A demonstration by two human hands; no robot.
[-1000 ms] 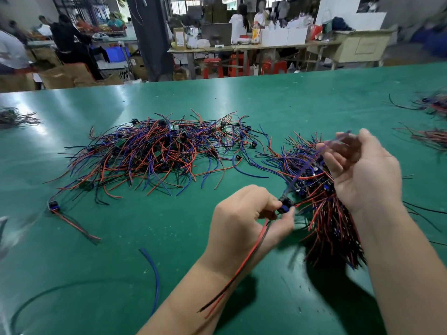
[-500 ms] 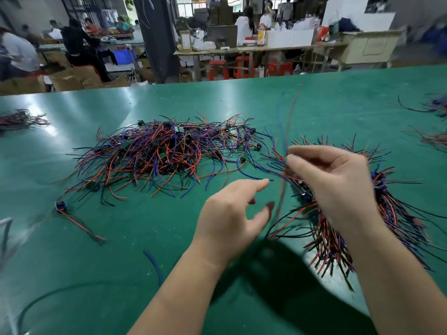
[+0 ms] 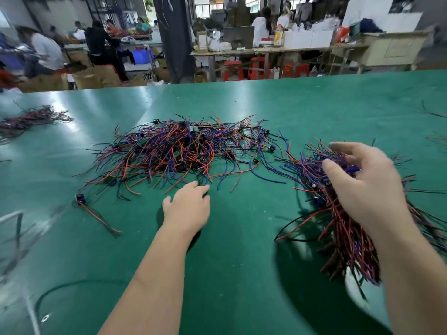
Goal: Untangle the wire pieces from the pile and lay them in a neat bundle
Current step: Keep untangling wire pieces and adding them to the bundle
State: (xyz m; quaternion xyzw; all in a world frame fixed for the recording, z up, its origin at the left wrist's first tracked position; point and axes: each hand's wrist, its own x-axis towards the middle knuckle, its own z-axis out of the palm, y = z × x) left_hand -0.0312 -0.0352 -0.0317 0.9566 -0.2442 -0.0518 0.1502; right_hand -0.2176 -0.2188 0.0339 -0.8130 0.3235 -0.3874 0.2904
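The pile [image 3: 174, 151] of red, blue and black wire pieces lies in a loose tangle on the far middle of the green bench [image 3: 242, 274]. The left hand [image 3: 187, 206] lies palm down just before it. Its fingers [image 3: 200, 188] are straight and slightly apart, and their tips reach the pile's near edge, where a few loose ends curl out. Whether they touch a wire cannot be told.

To the right, apart from the pile, lies the bundle [image 3: 343, 228], its pieces running roughly one way, toward the near edge of the bench. The right hand [image 3: 370, 187] is over the bundle's far end, with its fingers [image 3: 350, 148] spread and loosely curved. The thumb is down among the blue and purple strands and the other fingers arch above them, pinching nothing that shows.

A stray piece [image 3: 81, 198] with a blue connector lies left of the pile, and a smaller heap [image 3: 31, 117] sits at the bench's far left.
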